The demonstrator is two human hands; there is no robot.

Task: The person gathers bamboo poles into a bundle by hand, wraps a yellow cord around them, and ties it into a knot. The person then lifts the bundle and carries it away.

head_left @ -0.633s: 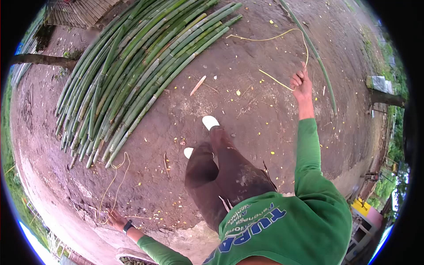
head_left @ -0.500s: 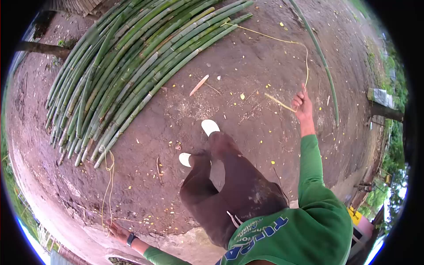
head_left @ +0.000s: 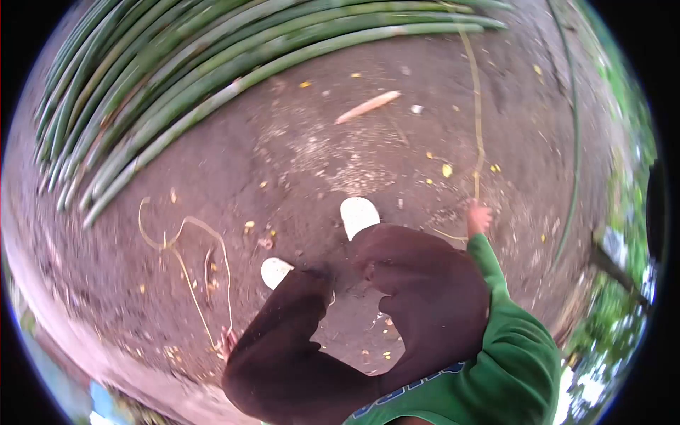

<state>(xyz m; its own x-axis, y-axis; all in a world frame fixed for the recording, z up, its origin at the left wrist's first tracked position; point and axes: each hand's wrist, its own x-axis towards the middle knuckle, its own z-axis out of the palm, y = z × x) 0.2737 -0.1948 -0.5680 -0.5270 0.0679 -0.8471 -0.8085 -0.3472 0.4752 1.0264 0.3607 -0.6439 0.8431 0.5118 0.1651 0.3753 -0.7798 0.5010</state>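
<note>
right hand (head_left: 479,218): narrow, fingers blurred but closed around the long strip (head_left: 477,106). strip is thin, flat-looking, pale yellow; runs up from the hand across the ends of the green poles (head_left: 234,88), short tail out beside the wrist.

left hand (head_left: 227,342): partly behind the bent left knee (head_left: 244,361), fingertips at the looped strip (head_left: 225,255); grip can't be told. that strip is thin, yellow, lying on the ground in a loose open loop, crossing itself near the far end.

poles: long, smooth, round, jointed, stacked side by side upper left, bowed by the lens. ground (head_left: 304,170): brown, packed, gritty. one lone pole (head_left: 576,142) out right, well apart from the stack.

between stack and white shoes (head_left: 359,216): reddish wood sliver (head_left: 367,107), pointed, with a white scrap (head_left: 416,109) just beside. twig (head_left: 207,275) inside the loop's span. yellow leaves (head_left: 447,170) scattered. both knees bent wide, partly blocking the view.
</note>
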